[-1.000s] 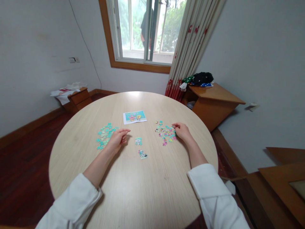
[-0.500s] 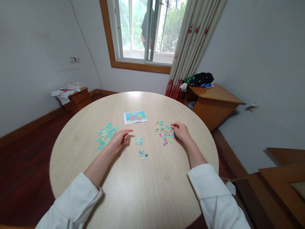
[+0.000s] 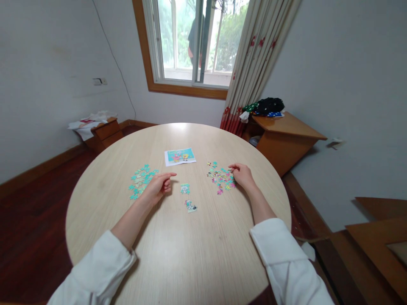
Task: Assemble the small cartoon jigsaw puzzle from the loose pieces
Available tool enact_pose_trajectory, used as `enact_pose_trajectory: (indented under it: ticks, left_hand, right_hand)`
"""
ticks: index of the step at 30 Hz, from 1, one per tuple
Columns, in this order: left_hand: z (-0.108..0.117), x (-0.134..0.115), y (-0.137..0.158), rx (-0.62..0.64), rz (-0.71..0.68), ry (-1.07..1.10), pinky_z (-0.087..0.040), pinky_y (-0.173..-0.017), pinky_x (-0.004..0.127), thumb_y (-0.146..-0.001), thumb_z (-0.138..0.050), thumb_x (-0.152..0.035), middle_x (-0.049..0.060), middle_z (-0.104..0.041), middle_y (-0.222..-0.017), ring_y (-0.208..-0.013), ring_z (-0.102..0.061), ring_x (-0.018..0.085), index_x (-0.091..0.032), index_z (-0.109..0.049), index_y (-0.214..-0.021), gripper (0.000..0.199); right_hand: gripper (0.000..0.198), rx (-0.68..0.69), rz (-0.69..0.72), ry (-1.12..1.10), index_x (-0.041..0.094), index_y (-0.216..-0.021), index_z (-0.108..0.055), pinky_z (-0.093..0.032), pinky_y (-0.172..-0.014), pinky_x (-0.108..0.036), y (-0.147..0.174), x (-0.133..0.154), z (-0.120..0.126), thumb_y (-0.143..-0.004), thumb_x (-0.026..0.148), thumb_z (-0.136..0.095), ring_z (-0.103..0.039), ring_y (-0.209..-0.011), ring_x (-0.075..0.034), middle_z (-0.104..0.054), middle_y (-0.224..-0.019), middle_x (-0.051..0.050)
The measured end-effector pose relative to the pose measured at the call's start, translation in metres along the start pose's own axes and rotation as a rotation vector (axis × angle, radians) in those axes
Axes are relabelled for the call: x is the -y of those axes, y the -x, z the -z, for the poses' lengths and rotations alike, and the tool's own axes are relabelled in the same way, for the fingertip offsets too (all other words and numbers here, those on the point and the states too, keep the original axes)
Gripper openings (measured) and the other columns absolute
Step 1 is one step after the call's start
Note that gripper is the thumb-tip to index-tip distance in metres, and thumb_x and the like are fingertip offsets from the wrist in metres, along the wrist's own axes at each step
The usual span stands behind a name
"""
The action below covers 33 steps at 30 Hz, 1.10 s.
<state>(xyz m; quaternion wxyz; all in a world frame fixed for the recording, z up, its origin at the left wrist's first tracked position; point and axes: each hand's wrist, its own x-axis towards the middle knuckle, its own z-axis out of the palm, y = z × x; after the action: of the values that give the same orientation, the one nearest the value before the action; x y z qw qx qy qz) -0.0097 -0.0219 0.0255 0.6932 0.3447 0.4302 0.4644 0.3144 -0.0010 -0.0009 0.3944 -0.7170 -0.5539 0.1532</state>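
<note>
Pale teal jigsaw pieces (image 3: 140, 180) lie in a loose pile on the left of the round table. My left hand (image 3: 157, 186) rests at that pile's right edge, index finger stretched out, the other fingers curled, nothing seen in it. Two small joined sections lie in the middle: one with a pale figure (image 3: 185, 189), and a lower one (image 3: 191, 206) with white and dark shapes. On the right is a pile of multicoloured jigsaw pieces (image 3: 221, 178). My right hand (image 3: 242, 174) bends over its right edge, fingertips together; what they pinch is too small to make out.
A printed reference picture (image 3: 180, 156) with pink and yellow cartoon figures lies at the back of the table (image 3: 178, 254). Beyond stand a wooden desk (image 3: 291, 127) with cloths on it and a small cabinet (image 3: 108, 130). A person (image 3: 194, 42) shows through the window.
Both hands stay almost where they were, with the piles and joined sections unchanged. The view has shifted very slightly.
</note>
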Motion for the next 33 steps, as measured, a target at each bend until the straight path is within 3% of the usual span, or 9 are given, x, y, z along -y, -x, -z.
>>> enact_pose_trajectory:
  ticks: [13,19,28,30,33]
  left_hand:
    - [-0.001,-0.001,0.000,-0.019,0.007,0.019,-0.018,-0.037,0.015,-0.062,-0.069,-0.018,-0.009,-0.033,-0.040,-0.037,-0.027,0.003,-0.011,-0.061,-0.074,0.016]
    - [-0.001,0.000,-0.001,-0.009,0.005,0.002,-0.018,-0.037,0.015,-0.056,-0.072,-0.014,-0.010,-0.034,-0.039,-0.037,-0.027,0.002,-0.011,-0.061,-0.072,0.019]
    - [0.000,0.000,-0.002,0.018,0.020,-0.006,-0.019,-0.037,0.015,-0.056,-0.073,-0.016,-0.009,-0.034,-0.040,-0.038,-0.028,0.002,-0.010,-0.062,-0.071,0.019]
    - [0.000,0.000,-0.002,0.020,0.018,-0.004,-0.019,-0.037,0.015,-0.057,-0.073,-0.016,-0.009,-0.034,-0.040,-0.038,-0.029,0.002,-0.010,-0.062,-0.071,0.018]
    - [0.002,0.001,-0.003,0.030,0.017,0.001,-0.019,-0.037,0.015,-0.058,-0.072,-0.016,-0.009,-0.034,-0.041,-0.038,-0.029,0.002,-0.011,-0.062,-0.071,0.018]
  right_hand:
    - [0.034,0.029,0.003,0.040,0.014,-0.080,-0.071,-0.044,-0.068,-0.023,0.002,0.005,0.003,-0.068,0.008,-0.040,-0.061,-0.072,-0.014,-0.070,-0.078,-0.007]
    - [0.029,0.094,0.047,0.103,0.013,-0.079,-0.072,-0.041,-0.058,-0.023,0.005,0.008,0.006,-0.069,0.012,-0.045,-0.056,-0.059,-0.013,-0.067,-0.068,-0.005]
    - [0.020,0.286,0.125,-0.127,0.012,-0.077,-0.066,-0.039,-0.054,-0.022,0.012,0.018,0.005,-0.068,0.023,-0.053,-0.053,-0.055,-0.012,-0.060,-0.060,-0.001]
    - [0.020,0.270,0.142,-0.105,0.012,-0.077,-0.066,-0.039,-0.054,-0.023,0.012,0.019,0.003,-0.068,0.024,-0.052,-0.052,-0.055,-0.012,-0.059,-0.059,-0.001]
    - [0.023,0.144,0.153,-0.010,0.014,-0.078,-0.068,-0.039,-0.057,-0.023,0.009,0.018,0.003,-0.070,0.022,-0.048,-0.052,-0.058,-0.012,-0.061,-0.062,-0.002]
